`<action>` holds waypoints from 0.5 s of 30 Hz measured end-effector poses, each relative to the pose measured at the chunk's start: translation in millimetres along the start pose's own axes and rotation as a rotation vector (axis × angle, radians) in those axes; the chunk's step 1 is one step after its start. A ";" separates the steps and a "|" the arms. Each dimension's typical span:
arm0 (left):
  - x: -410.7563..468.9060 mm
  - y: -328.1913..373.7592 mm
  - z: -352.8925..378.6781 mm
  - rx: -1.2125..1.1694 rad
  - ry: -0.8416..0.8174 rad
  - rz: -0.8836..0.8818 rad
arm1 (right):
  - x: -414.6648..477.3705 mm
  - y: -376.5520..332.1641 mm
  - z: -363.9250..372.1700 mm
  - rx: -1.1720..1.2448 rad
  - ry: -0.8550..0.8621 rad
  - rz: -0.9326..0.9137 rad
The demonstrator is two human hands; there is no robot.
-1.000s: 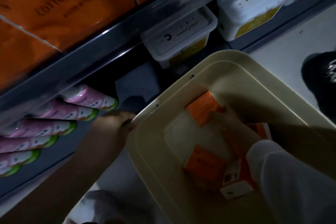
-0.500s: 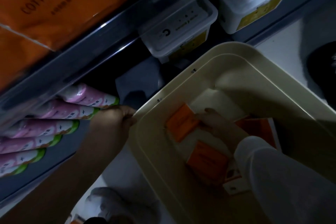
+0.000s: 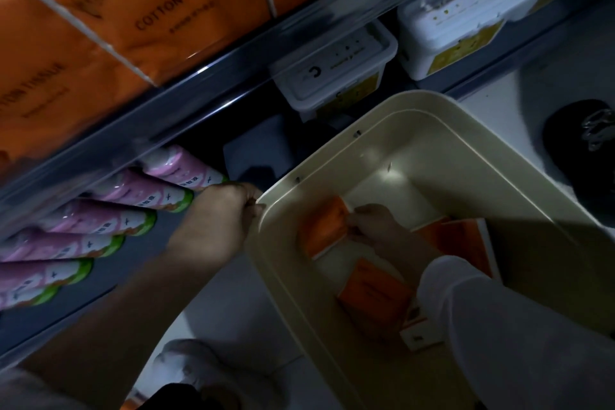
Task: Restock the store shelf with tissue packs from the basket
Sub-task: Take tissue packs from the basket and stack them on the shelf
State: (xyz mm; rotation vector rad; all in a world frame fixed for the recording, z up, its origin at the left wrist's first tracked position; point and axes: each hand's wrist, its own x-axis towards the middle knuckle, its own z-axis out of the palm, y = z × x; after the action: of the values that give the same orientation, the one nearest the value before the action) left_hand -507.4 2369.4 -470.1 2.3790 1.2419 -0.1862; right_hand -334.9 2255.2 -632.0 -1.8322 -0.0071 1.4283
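Note:
A cream plastic basket [image 3: 446,130] fills the lower right, tilted toward the shelf. My left hand [image 3: 223,210] grips its left rim. Inside the basket my right hand [image 3: 372,223] is closed on an orange tissue pack [image 3: 324,230], held off the basket floor. Two more orange packs lie on the floor of the basket, one at the middle [image 3: 372,293] and one at the right [image 3: 462,243], partly hidden by my white sleeve. Large orange "COTTON TISSUE" packs [image 3: 159,7] stand on the upper shelf.
Pink and green tissue packs [image 3: 100,220] lie in a row on the lower shelf at left. White lidded tubs [image 3: 336,70] [image 3: 466,13] sit on the lower shelf behind the basket. A dark shoe [image 3: 579,150] rests on the pale floor at right.
My right hand has carried the orange pack leftward and up inside the basket. My left hand has stayed on the rim, and the view has shifted slightly.

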 end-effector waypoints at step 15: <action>-36.4 65.9 -23.7 -0.863 -0.214 -0.181 | -160.1 -81.5 -66.0 0.213 -0.508 -0.386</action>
State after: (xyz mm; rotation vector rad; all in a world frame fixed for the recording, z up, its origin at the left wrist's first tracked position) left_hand -477.6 2320.3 -416.0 1.4715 1.1236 0.0428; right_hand -302.8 2200.6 -451.4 -1.1802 -0.4243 1.5049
